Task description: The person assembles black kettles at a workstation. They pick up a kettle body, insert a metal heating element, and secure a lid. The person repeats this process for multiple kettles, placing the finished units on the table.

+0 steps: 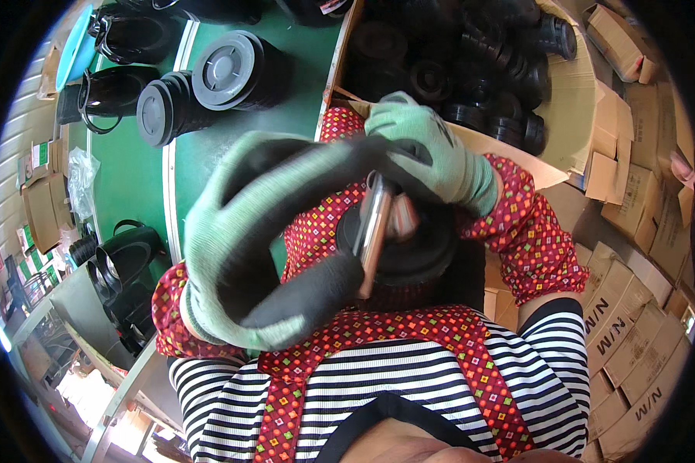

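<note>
My left hand (232, 224), in a pale green glove with dark coating, is smeared by motion. Its fingers arch over to the right hand, and its thumb presses a slim, shiny pinkish-silver strip (374, 231) whose kind I cannot make out. My right hand (425, 150), gloved alike, is closed at the strip's upper end; what its fingers hold is hidden. Below the hands, a round black part (417, 258) lies against my lap, partly behind the strip. A small striped, reddish-grey thing (402, 218) shows beside the strip.
On the green table (135, 166) stand stacks of grey-black round lids (228, 71) and black handled containers (120, 91). A large open carton (567, 127) at the upper right holds many black round parts (479, 77). Stacked cardboard boxes (618, 316) crowd the right side.
</note>
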`<state>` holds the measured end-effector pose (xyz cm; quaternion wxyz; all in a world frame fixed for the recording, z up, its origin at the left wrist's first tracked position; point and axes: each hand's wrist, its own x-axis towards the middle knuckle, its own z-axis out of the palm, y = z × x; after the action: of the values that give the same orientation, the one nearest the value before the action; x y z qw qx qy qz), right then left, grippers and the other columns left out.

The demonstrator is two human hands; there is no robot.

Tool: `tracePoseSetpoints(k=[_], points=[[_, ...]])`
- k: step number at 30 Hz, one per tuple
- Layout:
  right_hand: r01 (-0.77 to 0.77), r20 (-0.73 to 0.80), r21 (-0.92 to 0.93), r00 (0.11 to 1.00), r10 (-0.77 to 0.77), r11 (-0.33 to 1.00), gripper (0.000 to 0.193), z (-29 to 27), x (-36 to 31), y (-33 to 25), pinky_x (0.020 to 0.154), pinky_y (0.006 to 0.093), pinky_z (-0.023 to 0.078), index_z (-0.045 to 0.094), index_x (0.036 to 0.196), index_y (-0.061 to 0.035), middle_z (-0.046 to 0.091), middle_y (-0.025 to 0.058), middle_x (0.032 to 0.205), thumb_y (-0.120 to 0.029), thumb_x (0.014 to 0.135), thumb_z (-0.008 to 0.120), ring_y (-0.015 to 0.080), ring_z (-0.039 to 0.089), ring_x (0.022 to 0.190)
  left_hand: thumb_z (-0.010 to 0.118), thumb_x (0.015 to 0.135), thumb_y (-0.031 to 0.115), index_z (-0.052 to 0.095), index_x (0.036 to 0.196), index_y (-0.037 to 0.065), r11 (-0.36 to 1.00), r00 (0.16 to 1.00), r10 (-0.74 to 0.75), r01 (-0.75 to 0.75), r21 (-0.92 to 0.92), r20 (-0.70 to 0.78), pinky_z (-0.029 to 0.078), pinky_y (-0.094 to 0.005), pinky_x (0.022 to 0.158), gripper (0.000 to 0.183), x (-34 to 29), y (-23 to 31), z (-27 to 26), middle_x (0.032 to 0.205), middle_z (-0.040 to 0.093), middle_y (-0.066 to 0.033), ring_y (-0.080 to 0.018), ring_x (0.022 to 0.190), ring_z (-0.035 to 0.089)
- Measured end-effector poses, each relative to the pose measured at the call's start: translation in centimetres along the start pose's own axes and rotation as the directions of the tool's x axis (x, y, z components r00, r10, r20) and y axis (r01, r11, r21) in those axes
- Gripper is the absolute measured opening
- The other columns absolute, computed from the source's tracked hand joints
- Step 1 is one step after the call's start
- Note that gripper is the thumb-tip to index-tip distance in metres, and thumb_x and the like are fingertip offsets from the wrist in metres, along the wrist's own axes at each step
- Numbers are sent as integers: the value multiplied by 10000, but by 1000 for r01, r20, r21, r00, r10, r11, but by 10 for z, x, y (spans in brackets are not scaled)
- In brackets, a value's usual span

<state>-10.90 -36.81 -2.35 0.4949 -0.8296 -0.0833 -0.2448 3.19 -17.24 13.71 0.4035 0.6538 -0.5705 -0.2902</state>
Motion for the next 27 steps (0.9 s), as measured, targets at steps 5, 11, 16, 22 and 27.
tracePoseSetpoints(k=[5,11,16,22,27], points=[[-188,46,-74,980,192,979,321,-9,-23,-15,896,450,448,750,1053,-11,713,144,976,-302,972,643,352,653,927,586,974,290,688,1296,-78,932,903,319,-244,-268,288,440,-574,1104,499,23,-24,24,1202,699,-283,-452,1174,656],[-284,-4,-210,957,290,935,285,-21,-33,-57,991,481,465,737,1094,-9,717,191,1099,-257,968,677,390,657,1058,530,1018,229,631,1385,-66,857,968,151,-27,-515,201,379,-565,1177,481,-10,-30,45,1367,640,-251,-427,1327,579],[-103,-113,173,986,123,980,338,17,-59,-6,1190,512,389,643,1307,7,626,209,1374,-197,1042,597,437,534,1353,672,879,101,610,1435,-23,936,999,9,2,-351,31,381,-553,1134,573,-7,25,94,1309,601,-211,-410,1290,544],[-183,24,54,983,182,982,356,1,-46,-46,1180,536,340,680,1233,6,628,205,1290,-214,960,621,458,503,1305,620,936,104,485,1511,-104,957,939,214,-145,-252,271,309,-620,1215,627,-23,1,61,1441,573,-300,-497,1416,482],[-179,-33,90,983,182,980,381,26,-41,-23,1061,521,429,682,1231,-48,650,178,1206,-301,946,668,404,566,1188,696,936,302,353,1578,-121,957,949,-73,-21,289,308,256,-611,1253,842,19,69,46,1580,388,-373,-558,1505,334]])
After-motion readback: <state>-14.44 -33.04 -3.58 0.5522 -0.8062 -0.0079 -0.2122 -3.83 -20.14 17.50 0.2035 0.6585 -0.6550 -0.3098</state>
